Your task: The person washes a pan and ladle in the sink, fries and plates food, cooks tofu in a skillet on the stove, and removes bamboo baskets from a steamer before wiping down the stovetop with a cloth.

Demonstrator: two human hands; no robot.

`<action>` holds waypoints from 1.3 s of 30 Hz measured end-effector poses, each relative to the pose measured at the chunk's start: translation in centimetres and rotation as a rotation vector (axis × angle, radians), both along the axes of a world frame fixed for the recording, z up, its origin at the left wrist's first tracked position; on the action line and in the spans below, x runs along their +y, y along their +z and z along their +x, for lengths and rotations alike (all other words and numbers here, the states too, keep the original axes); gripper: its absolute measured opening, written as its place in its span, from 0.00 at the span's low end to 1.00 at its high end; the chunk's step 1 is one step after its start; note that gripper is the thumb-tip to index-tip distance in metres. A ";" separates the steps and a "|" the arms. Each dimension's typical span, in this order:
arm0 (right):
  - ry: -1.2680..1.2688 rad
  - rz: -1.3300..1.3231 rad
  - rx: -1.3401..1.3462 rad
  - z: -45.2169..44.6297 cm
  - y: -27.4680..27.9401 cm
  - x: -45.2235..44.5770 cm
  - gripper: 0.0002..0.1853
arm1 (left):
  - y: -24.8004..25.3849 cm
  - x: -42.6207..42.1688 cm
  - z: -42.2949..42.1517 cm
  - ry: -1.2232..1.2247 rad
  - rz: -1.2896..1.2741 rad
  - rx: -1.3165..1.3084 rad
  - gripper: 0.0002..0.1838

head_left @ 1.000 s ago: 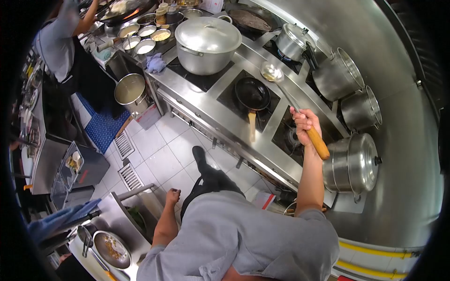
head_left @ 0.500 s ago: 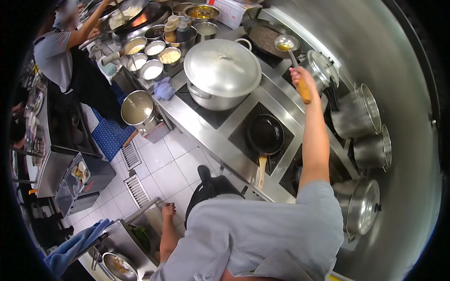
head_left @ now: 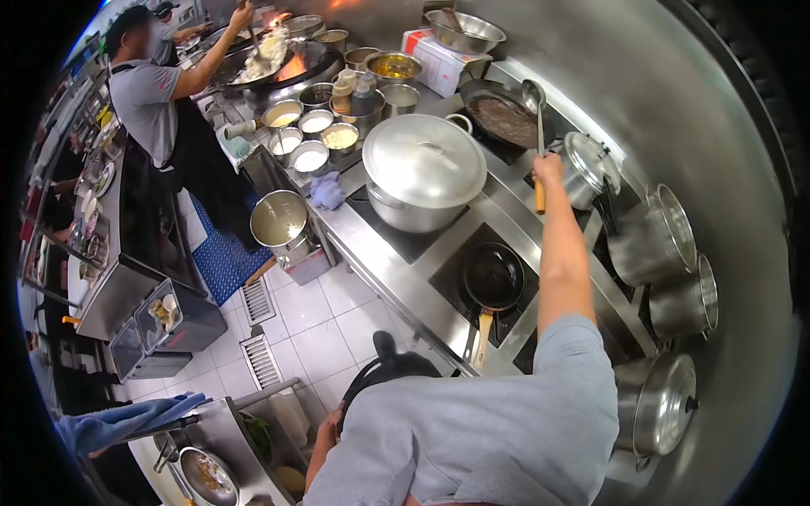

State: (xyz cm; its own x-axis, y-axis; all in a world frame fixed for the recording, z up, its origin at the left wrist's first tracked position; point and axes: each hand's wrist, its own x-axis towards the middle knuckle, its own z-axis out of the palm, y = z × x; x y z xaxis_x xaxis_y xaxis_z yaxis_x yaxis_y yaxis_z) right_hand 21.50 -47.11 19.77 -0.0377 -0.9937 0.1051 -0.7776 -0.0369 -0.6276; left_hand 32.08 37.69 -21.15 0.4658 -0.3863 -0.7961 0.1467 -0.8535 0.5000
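A big round aluminium pot (head_left: 413, 215) is capped by its domed silver lid (head_left: 424, 160), its contents hidden, while a wide black metal wok (head_left: 499, 118) beyond it is partly filled with brown contents. By the wok's right edge, a long steel ladle with a wooden handle (head_left: 540, 126) is clasped in the right hand's (head_left: 548, 167) fingers; whether anything is held by the left hand (head_left: 329, 430) cannot be told.

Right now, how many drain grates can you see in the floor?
2: the upper grate beside the blue mat, and the lower grate just below it in the picture. More may be hidden.
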 end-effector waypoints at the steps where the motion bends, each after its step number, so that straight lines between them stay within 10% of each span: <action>1: 0.081 0.078 -0.384 -0.9 -1.1 1.0 0.12 | -0.2 0.7 -0.1 -0.089 0.009 -0.012 0.19; 6: 0.458 0.755 -1.754 -9.1 -1.3 9.5 0.14 | -1.3 2.9 0.2 -0.513 0.021 -0.095 0.20; 8: 0.461 0.808 -1.881 -13.7 -1.3 18.6 0.14 | -1.2 3.3 -0.1 -0.686 0.052 -0.076 0.21; 20: 0.189 0.055 -0.014 -23.3 -8.6 46.6 0.13 | 1.1 7.5 -9.9 -1.181 0.100 0.030 0.26; 26: 0.154 -0.292 0.030 -21.0 -11.1 48.4 0.15 | 0.6 12.2 -15.2 -1.112 0.073 -0.012 0.29; 31: 0.163 -0.078 -0.061 -21.7 -15.8 47.9 0.16 | -0.4 16.4 -19.7 -0.983 0.089 -0.094 0.32; 37: 0.415 0.852 -1.971 -31.6 -16.7 54.7 0.19 | 5.1 19.4 -23.2 -1.105 0.107 -0.209 0.40; 39: 0.367 0.865 -2.003 -38.3 -16.4 61.5 0.17 | 7.6 18.1 -25.5 -1.205 0.109 -0.267 0.42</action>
